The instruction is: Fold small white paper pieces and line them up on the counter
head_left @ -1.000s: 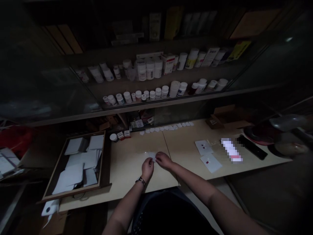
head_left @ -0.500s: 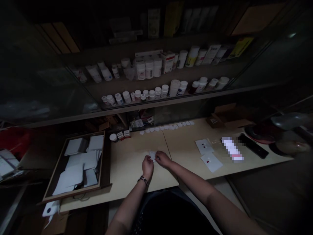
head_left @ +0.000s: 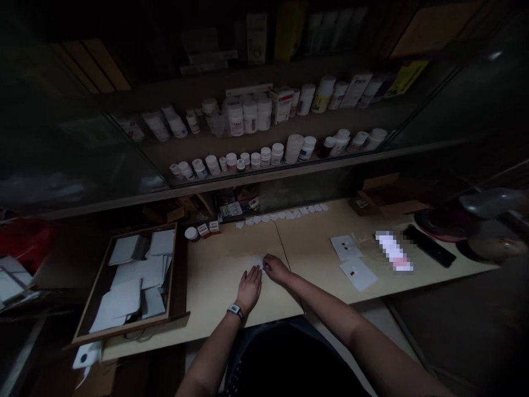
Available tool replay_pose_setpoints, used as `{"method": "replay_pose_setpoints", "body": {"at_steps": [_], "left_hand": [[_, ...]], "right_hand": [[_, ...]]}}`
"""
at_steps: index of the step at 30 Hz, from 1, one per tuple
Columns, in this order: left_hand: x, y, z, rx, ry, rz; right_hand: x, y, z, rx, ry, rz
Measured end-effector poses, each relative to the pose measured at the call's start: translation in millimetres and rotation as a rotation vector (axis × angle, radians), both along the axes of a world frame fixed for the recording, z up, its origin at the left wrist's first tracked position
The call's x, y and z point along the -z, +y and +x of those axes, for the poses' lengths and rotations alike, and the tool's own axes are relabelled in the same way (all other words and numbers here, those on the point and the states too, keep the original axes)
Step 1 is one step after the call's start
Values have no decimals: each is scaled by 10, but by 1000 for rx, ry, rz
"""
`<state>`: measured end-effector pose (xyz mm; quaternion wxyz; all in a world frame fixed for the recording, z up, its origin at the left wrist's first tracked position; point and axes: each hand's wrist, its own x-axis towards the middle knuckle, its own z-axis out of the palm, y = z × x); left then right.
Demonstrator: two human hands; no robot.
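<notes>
A small piece of white paper [head_left: 257,259] lies on the pale tabletop in front of me, partly covered by my fingers. My left hand [head_left: 249,286] rests palm down with its fingers stretched out, their tips at the paper's near edge. My right hand [head_left: 276,269] is closed, fingertips pinched at the right side of the paper. To the right, two white paper sheets [head_left: 359,274] lie flat, each with small dark red pieces on it. At the back of the table runs a row of small folded white paper packets [head_left: 285,215].
An open wooden drawer [head_left: 176,275] at left holds stacks of white paper. Behind it stand a white bottle [head_left: 191,234] and small boxes [head_left: 208,228]. A black phone [head_left: 430,246] and an open cardboard box [head_left: 372,203] are at right. Shelves above carry several medicine bottles [head_left: 250,116].
My left hand has gone from curled at the paper to flat, palm down, turning the wrist so the watch face shows. My right hand has barely moved.
</notes>
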<state>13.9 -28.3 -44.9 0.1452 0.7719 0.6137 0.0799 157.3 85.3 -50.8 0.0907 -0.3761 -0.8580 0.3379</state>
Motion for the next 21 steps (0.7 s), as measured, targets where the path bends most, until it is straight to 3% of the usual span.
{"method": "replay_pose_setpoints", "body": {"at_steps": [6, 10, 17, 21], "left_hand": [[40, 8, 24, -42, 12, -5], [48, 10, 14, -52, 24, -17], [-97, 77, 40, -101, 44, -17], [-188, 294, 72, -251, -14, -27]], "right_hand": [[-62, -141, 194, -190, -120, 225], [-44, -254, 369, -268, -138, 273], [-28, -338, 462, -312, -175, 285], [-26, -378, 434, -279, -193, 276]]}}
